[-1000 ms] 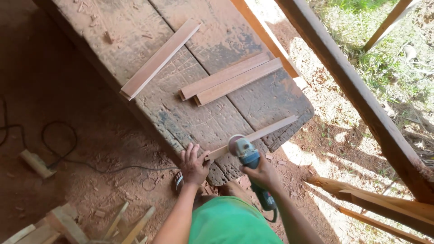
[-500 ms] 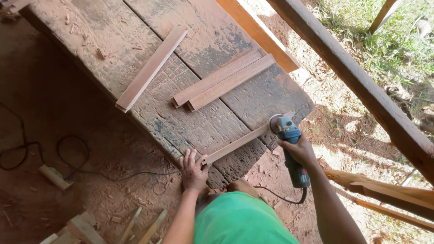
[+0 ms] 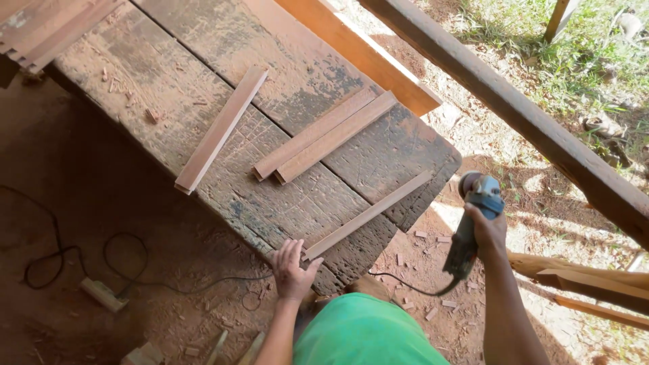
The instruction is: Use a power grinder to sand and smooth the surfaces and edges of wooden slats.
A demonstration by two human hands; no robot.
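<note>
My left hand lies flat, fingers spread, on the near edge of the workbench, its fingertips touching the near end of a thin wooden strip. It presses and does not clasp. My right hand is closed around the body of an angle grinder, held off the bench beyond its right corner, disc end uppermost, clear of the strip's far end. The grinder's cable hangs from its tail toward my body.

The strip runs diagonally across the near right corner of the bench. Farther up lie a pair of wooden slats side by side, touching, and a single longer slat to their left, apart.

The bench top is dark, scarred planks. An orange board lies along its far side. The ground is red earth strewn with wood offcuts; a black cord loops on the left. A heavy timber beam crosses at right, grass beyond.
</note>
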